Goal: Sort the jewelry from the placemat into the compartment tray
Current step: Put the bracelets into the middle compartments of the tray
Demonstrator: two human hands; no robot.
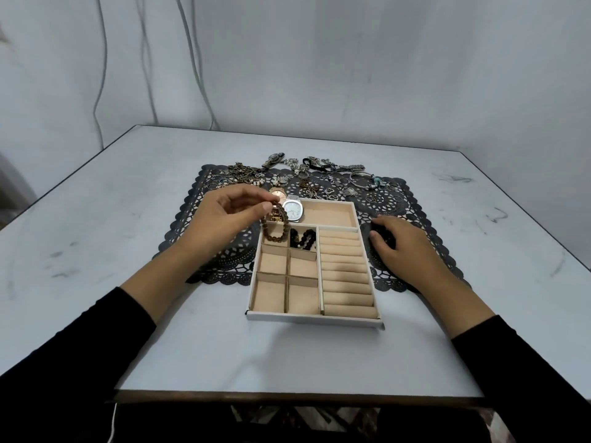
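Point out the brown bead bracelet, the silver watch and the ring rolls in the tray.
Brown bead bracelet (275,230): head view, on the hanging loop's beads.
Silver watch (293,211): head view, on its white dial.
Ring rolls (345,273): head view, on a middle roll in the tray's right column.

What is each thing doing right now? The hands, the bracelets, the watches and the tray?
Left hand: pinching the brown bracelet, which hangs into a tray corner pocket.
Right hand: resting on dark beads on the placemat.
Black bracelet: in its pocket.
Watches: in the long pocket.
Tray: mostly empty.
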